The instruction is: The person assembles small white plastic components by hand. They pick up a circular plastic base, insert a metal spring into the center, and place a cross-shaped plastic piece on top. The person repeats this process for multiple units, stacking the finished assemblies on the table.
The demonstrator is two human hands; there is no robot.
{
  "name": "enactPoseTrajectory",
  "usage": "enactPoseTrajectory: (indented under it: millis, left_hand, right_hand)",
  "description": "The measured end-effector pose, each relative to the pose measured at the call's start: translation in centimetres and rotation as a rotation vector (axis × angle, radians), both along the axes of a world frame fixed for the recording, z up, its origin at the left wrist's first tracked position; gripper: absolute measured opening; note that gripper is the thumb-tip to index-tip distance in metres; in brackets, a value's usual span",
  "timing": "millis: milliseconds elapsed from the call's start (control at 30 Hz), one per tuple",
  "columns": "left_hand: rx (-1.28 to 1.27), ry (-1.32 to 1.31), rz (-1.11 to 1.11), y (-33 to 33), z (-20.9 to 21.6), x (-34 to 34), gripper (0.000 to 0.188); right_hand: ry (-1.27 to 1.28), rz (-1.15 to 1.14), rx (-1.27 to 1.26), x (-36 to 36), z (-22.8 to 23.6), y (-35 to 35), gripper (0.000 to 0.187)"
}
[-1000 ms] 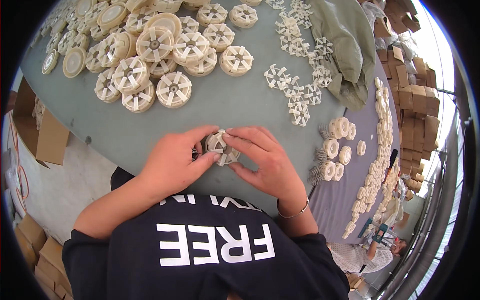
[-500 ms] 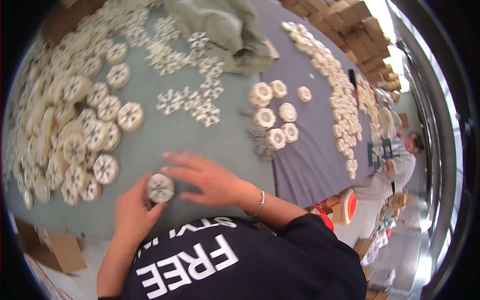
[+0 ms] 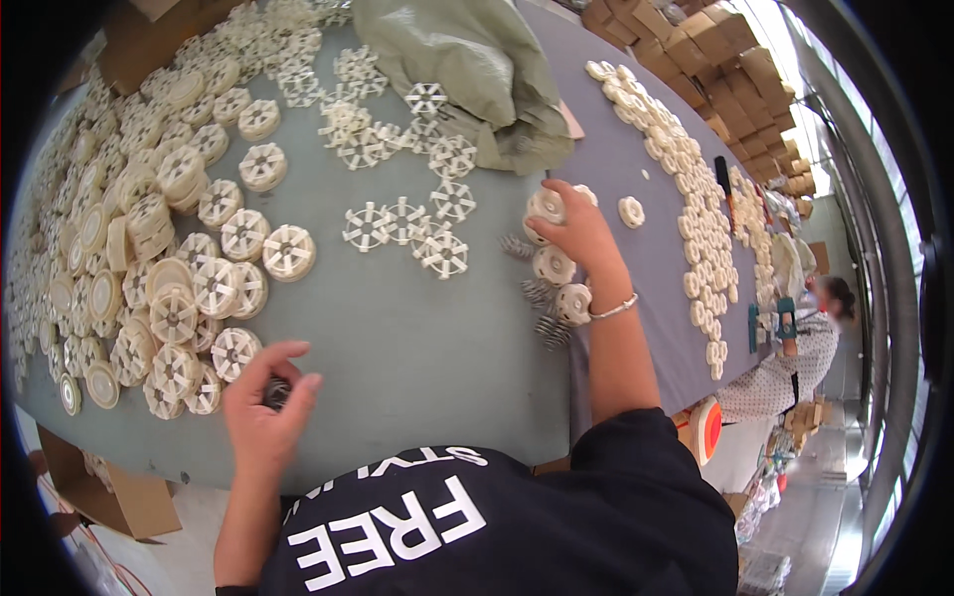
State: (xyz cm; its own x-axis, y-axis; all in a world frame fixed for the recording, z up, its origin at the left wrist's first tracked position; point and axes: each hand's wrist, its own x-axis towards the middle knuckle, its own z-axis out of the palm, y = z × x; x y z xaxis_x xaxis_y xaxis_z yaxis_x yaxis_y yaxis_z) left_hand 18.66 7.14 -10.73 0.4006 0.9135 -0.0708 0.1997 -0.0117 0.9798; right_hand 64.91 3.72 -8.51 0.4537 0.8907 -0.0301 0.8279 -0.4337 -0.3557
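Note:
My left hand (image 3: pixel 266 402) is near the table's front edge, its fingers curled around a dark metal spring (image 3: pixel 278 392) in the palm, thumb and forefinger apart. To the right, my right hand (image 3: pixel 584 233) reaches over a small cluster of cream wheel-like parts. Its thumb and fingers are around one cream round part (image 3: pixel 544 207), and the hand partly hides others. Another cream part (image 3: pixel 554 265) lies just below that hand. Several grey coil springs (image 3: pixel 538 291) lie along the cluster's left side. Beside my left hand is a spoked round part (image 3: pixel 237 354), at the edge of a big pile.
Spoked white inserts (image 3: pixel 402 221) lie mid-table near a green plastic sheet (image 3: pixel 462 70). Rows of cream parts (image 3: pixel 686 189) run along the grey cloth (image 3: pixel 621 338). A co-worker (image 3: pixel 810 343) sits at far right; cardboard boxes (image 3: pixel 735 79) are stacked behind.
My right hand has moved from beside my left hand to the cream cluster at right. The round spoked part has left my left hand, which has moved slightly left and down.

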Motion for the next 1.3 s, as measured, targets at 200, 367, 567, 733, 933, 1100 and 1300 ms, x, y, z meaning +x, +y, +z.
enactPoseTrajectory:
  millis: [200, 367, 567, 733, 933, 1100, 1300]
  left_hand:
    - [0.069, 0.068, -0.114, -0.3, -0.4, 1.2, 0.04]
    - [0.011, 0.132, -0.152, -0.6, 0.1, 0.5, 0.046]
    - [-0.534, -0.174, 0.105, -1.1, -0.9, -2.2, 0.029]
    - [-0.782, -0.522, 0.058, -0.9, -1.0, -2.0, 0.052]
    - [-0.862, -0.578, -0.005, -0.9, -0.1, -0.1, 0.052]
    - [-0.773, -0.519, 0.055, -1.8, 2.0, 1.0, 0.047]
    - [-0.742, -0.6, 0.038, -2.7, 1.4, 0.7, 0.033]
  right_hand:
    - [-0.104, 0.102, 0.232, -3.2, 0.1, -0.3, 0.061]
    - [0.42, 0.523, 0.196, -18.5, 0.3, -1.2, 0.064]
    - [0.507, 0.639, 0.287, -22.2, -2.6, -0.8, 0.069]
    - [0.215, 0.638, 0.291, -17.8, -2.9, -2.1, 0.057]
    - [0.191, 0.7, 0.428, -18.3, 0.0, 0.9, 0.033]
    - [0.58, 0.919, 0.295, -25.1, 1.5, 0.2, 0.029]
    - [0.9, 0.806, 0.443, -25.6, -0.5, -0.2, 0.034]
